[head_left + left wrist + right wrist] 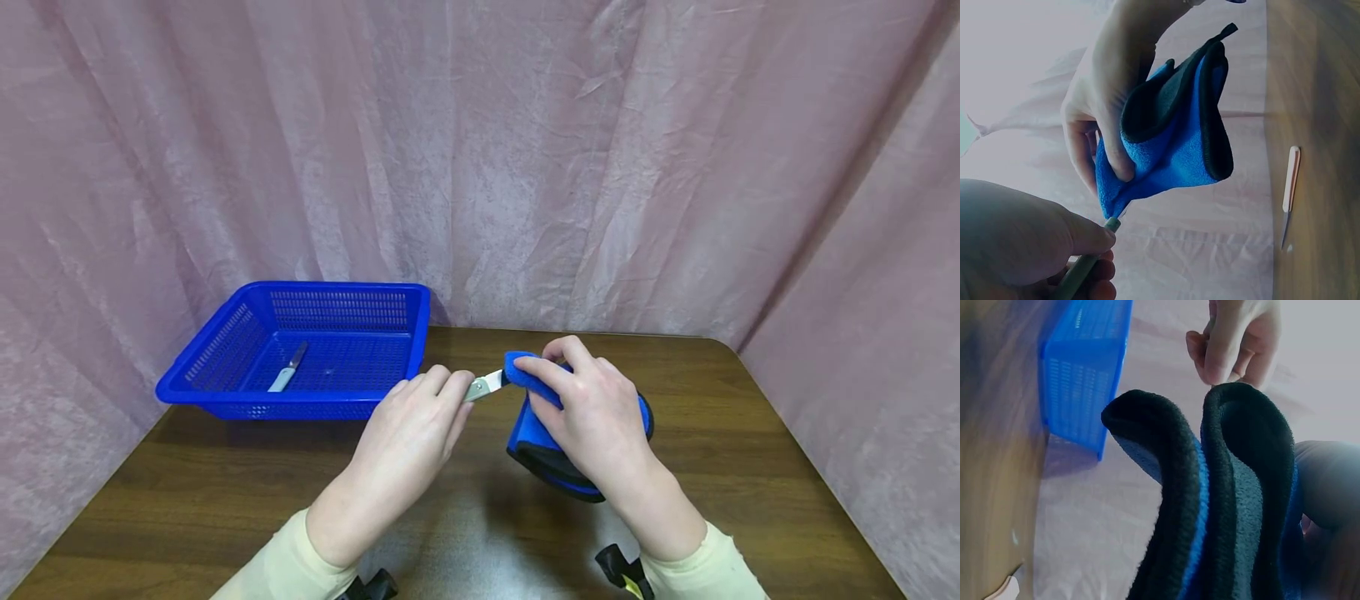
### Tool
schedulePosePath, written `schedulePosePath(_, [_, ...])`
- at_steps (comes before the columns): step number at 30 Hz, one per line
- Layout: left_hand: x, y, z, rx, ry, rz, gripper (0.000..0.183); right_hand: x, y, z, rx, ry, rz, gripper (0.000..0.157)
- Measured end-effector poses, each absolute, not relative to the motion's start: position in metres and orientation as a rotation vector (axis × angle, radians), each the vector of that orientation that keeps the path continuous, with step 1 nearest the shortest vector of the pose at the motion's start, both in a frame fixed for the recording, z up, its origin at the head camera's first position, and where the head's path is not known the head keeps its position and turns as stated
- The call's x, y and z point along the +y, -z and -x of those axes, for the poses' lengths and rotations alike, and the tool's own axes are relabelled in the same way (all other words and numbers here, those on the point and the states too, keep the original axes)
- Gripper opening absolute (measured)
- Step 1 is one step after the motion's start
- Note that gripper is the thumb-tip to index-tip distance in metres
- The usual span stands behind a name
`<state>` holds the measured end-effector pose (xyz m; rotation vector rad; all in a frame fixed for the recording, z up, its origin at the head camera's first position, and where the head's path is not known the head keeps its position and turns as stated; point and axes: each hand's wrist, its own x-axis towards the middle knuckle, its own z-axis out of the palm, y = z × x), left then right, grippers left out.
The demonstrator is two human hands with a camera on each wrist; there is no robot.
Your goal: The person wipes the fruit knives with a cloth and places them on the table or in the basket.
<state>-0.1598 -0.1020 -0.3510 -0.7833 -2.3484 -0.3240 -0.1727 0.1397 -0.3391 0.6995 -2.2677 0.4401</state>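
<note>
Pink curtain: fills upper frame.
Black-edged blue cloth: right of centre.
Right hand: pinched closed on the cloth.
Left hand: curled around the knife.
Blade: meets cloth at centre; I'd wipe tipwards, clear of its edge.

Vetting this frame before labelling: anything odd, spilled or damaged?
Minor: a pale speck on the table near the tip of the loose knife, standing out against the brown; debris or glare, can't tell. Held knife, cloth and basket show no obvious damage.
</note>
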Motion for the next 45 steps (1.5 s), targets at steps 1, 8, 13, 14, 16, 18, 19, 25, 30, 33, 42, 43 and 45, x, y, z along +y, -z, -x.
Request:
schedulePosePath(1, [-0.102,0.351,0.160,-2.349,0.325,0.783,0.026,0.141,0.339,0.173,-2.270,-0.441,-0.695,0.044])
schedulePosePath(8, [-0.102,0.351,0.161,-2.352,0.332,0.776,0.026,0.147,0.337,0.177,-2.305,-0.450,-0.644,0.043])
schedulePosePath(13, [-0.102,0.351,0.162,-2.344,0.330,0.775,0.026,0.151,0.335,0.179,-2.319,-0.469,-0.609,0.042])
schedulePosePath(14, [-0.102,0.351,0.162,-2.342,0.330,0.775,0.026,0.152,0.335,0.179,-2.320,-0.472,-0.602,0.042])
schedulePosePath(16, [-0.102,0.351,0.162,-2.340,0.329,0.775,0.026,0.153,0.335,0.180,-2.323,-0.473,-0.590,0.042])
schedulePosePath(18, [-0.103,0.352,0.161,-2.337,0.330,0.777,0.026,0.153,0.336,0.179,-2.325,-0.474,-0.576,0.042])
schedulePosePath(19, [-0.103,0.352,0.160,-2.334,0.331,0.779,0.026,0.153,0.337,0.179,-2.324,-0.474,-0.570,0.041])
schedulePosePath(25, [-0.106,0.355,0.157,-2.315,0.335,0.786,0.026,0.154,0.338,0.175,-2.331,-0.468,-0.526,0.041])
schedulePosePath(30, [-0.108,0.357,0.154,-2.305,0.335,0.791,0.026,0.155,0.340,0.172,-2.331,-0.473,-0.479,0.040])
schedulePosePath(33, [-0.108,0.357,0.155,-2.305,0.334,0.790,0.025,0.156,0.339,0.171,-2.328,-0.478,-0.461,0.040])
schedulePosePath(42, [-0.108,0.358,0.156,-2.311,0.333,0.790,0.026,0.145,0.335,0.162,-2.295,-0.472,-0.544,0.042])
schedulePosePath(43, [-0.108,0.358,0.156,-2.313,0.333,0.790,0.026,0.143,0.335,0.161,-2.286,-0.464,-0.568,0.042])
schedulePosePath(45, [-0.108,0.358,0.156,-2.319,0.331,0.789,0.027,0.137,0.336,0.158,-2.268,-0.452,-0.617,0.043])
